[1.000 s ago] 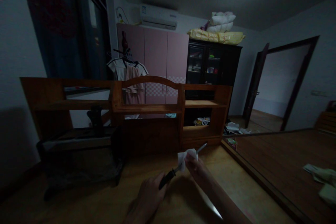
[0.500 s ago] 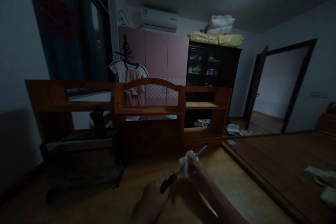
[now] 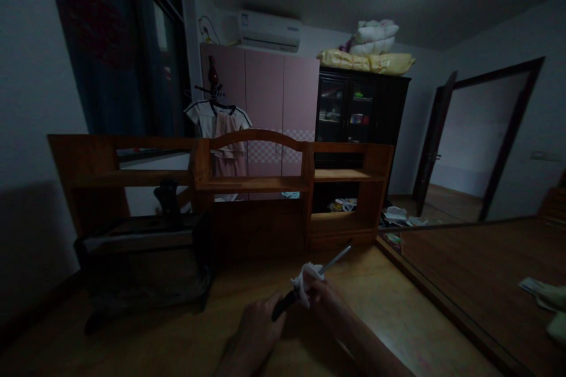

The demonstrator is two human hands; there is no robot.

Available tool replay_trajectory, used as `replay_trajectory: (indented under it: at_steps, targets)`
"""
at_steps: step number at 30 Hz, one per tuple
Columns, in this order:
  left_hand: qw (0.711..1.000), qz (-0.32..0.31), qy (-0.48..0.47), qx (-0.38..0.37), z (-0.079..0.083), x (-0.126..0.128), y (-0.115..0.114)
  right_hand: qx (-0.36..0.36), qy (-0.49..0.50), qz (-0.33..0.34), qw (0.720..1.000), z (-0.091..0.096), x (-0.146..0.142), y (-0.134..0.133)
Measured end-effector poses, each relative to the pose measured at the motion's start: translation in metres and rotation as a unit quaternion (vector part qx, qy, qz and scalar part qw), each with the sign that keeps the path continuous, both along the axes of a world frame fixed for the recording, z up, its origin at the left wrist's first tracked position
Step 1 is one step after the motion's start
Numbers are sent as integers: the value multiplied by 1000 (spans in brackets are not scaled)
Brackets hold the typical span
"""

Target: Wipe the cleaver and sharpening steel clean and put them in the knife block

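Low in the middle, a tool with a black handle (image 3: 285,305) and a slim metal shaft (image 3: 336,259) points up and to the right; its exact kind is too dark to tell. My left hand (image 3: 259,325) is closed around the handle. A crumpled white cloth (image 3: 307,277), possibly a tissue, wraps the shaft close to the handle. Pinching that cloth is my right hand (image 3: 325,300), its fingers partly hidden by the folds. Beyond the cloth the far end of the shaft is bare.
Both hands are above a light wooden tabletop (image 3: 389,306). A wooden shelf unit (image 3: 256,185) stands along its back. At left sits a dark box-like appliance (image 3: 145,265) with a black object (image 3: 168,200) on top. Clothes (image 3: 542,294) lie on the brown surface at right.
My right hand and the white cloth have slid down the shaft toward the handle, baring more of the shaft. My left hand keeps its hold. The view has shifted slightly.
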State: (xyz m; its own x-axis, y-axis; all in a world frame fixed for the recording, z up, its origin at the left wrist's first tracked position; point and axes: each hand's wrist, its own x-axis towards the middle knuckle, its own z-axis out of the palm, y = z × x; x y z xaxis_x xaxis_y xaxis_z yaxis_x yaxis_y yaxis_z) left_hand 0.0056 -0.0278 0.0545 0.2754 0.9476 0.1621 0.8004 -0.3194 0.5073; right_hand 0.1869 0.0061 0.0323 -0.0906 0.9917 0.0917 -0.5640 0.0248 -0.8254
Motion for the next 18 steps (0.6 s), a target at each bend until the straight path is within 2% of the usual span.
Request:
replay_trajectory:
  at_steps: [5,10,14,18]
  targets:
    - [1000,6,-9,9,2,0,-2,-22,21,-24,999,9,9,3]
    - [999,-3,-28,30,-6,-1,2,3,20,-122,992,20,47,20]
    - [999,-9,-36,38,-13,0,3,-11,63,-161,985,28,74,28]
    - [998,-20,-43,39,-13,-1,2,16,59,-170,983,25,75,29]
